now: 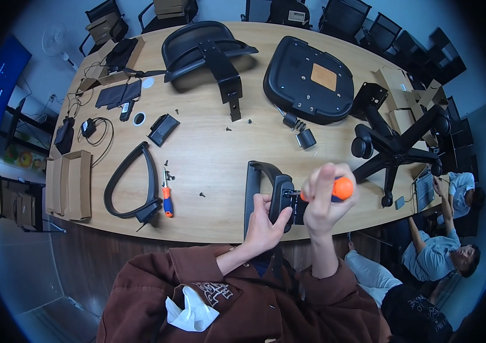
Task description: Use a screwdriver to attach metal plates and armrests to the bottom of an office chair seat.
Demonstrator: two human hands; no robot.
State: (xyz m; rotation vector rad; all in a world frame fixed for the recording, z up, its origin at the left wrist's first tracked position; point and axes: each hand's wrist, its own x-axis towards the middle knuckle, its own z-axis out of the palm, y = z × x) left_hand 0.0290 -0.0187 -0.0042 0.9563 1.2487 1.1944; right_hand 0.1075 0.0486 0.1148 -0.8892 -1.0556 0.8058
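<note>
Close to the table's front edge, a black chair armrest [253, 186] stands in front of me. My left hand [263, 228] grips it from the near side, fingers wrapped round its bracket end. In my right hand [324, 208], closed in a fist, is a screwdriver with an orange and blue handle [343, 187]. Its shaft points left at the armrest's mounting plate; the fingers and bracket hide whether the tip sits in a screw. To the left lie a second screwdriver [167, 203] and another looped black armrest [156, 177]. Several small screws [202, 195] are scattered about.
Farther back lie a chair backrest [197, 51], an upturned seat [286, 77] and a cylindrical part [306, 138]. A wheeled chair base [394, 153] occupies the right side. An open cardboard box [85, 188], cables and a black bracket [163, 130] are at left. People sit at right.
</note>
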